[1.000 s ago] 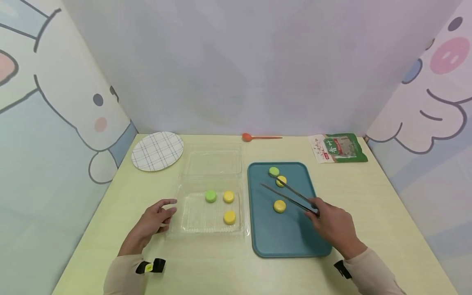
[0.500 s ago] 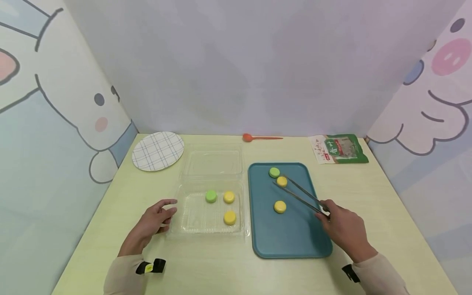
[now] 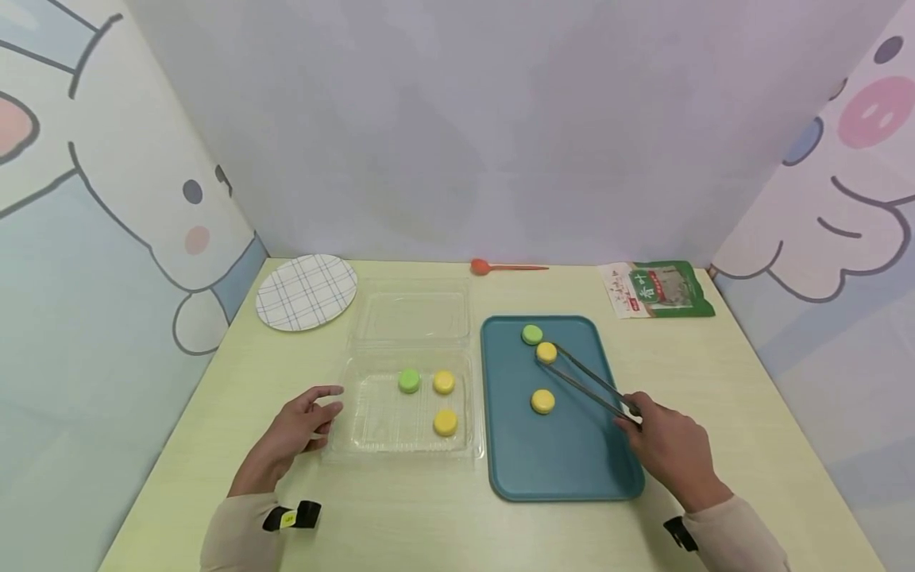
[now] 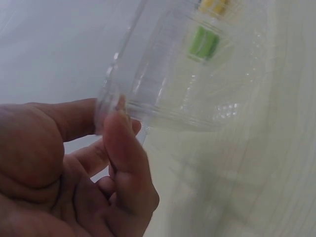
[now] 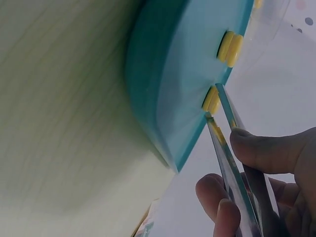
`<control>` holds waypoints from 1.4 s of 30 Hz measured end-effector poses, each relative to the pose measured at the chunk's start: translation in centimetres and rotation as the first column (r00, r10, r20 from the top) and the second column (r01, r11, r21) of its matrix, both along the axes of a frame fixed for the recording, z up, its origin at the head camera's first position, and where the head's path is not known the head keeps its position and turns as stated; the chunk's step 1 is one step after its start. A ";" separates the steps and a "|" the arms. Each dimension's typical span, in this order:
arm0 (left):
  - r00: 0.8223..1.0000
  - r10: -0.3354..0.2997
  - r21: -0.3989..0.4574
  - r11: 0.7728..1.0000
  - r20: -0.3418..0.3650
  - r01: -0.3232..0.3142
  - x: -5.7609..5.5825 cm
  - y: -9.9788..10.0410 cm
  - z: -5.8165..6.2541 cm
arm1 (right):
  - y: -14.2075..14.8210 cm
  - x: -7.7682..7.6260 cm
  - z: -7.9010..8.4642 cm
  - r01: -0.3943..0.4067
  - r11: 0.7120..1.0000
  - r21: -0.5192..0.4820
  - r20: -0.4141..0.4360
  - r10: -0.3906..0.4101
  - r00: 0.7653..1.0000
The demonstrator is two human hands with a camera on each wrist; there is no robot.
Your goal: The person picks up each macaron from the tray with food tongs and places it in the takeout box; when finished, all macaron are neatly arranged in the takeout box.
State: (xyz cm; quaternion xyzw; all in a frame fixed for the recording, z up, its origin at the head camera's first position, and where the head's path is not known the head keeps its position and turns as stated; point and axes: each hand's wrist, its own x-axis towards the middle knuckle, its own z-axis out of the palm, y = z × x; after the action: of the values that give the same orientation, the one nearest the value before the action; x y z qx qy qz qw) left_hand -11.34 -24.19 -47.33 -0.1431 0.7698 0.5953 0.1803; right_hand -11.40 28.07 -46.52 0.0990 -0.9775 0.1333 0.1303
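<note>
My left hand [image 3: 296,425] pinches the left rim of a clear hinged plastic box [image 4: 163,84] between thumb and fingers. In the box's base lie a green macaron [image 3: 409,381] and two yellow ones, with its lid [image 3: 412,314] folded back. My right hand [image 3: 668,445] grips metal tongs [image 3: 589,389], whose tips stand on either side of a yellow macaron [image 3: 546,353] on the blue tray [image 3: 565,469]. A green macaron [image 3: 532,334] sits just behind that one, and another yellow macaron [image 3: 542,401] lies nearer the front of the tray.
At the back left lies a checked plate [image 3: 307,292]. A red spoon [image 3: 493,268] rests by the back wall [image 3: 457,143], and a green-and-white food packet [image 3: 658,289] lies at the back right. Printed walls [image 3: 107,318] enclose the table's sides.
My right hand has shifted to the right with the tongs, bringing the tips around the rear yellow macaron and narrowing their gap. The left hand and the box have stayed in place.
</note>
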 end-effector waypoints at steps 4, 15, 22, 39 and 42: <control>1.000 -0.005 -0.002 1.000 -0.001 0.005 0.0 0.0 -0.1 | 0.1 0.1 -0.3 -0.005 1.000 0.003 -0.019 0.005 1.000; 1.000 0.004 -0.014 1.000 0.007 -0.003 -0.1 0.1 0.0 | 0.1 0.0 -0.5 -0.034 0.999 -0.006 -0.066 0.033 0.997; 1.000 -0.013 -0.021 1.000 -0.004 0.012 -0.1 0.1 0.1 | 0.0 0.0 -0.3 -0.030 0.999 -0.009 -0.061 0.030 0.998; 1.000 0.005 -0.016 1.000 0.000 -0.005 -0.2 0.2 0.3 | -1.2 0.0 0.3 -0.086 0.996 -0.001 -0.126 0.085 0.988; 1.000 0.010 -0.018 1.000 0.005 -0.010 -0.1 0.2 0.3 | -1.5 0.0 0.2 -0.108 0.994 -0.001 -0.151 0.107 0.983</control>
State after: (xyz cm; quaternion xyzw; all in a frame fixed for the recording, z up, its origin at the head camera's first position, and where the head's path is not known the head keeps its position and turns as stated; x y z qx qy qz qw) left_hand -11.47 -23.99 -47.06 -0.1500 0.7738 0.5891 0.1778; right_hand -11.43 26.53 -46.29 0.1608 -0.9574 0.1367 0.1970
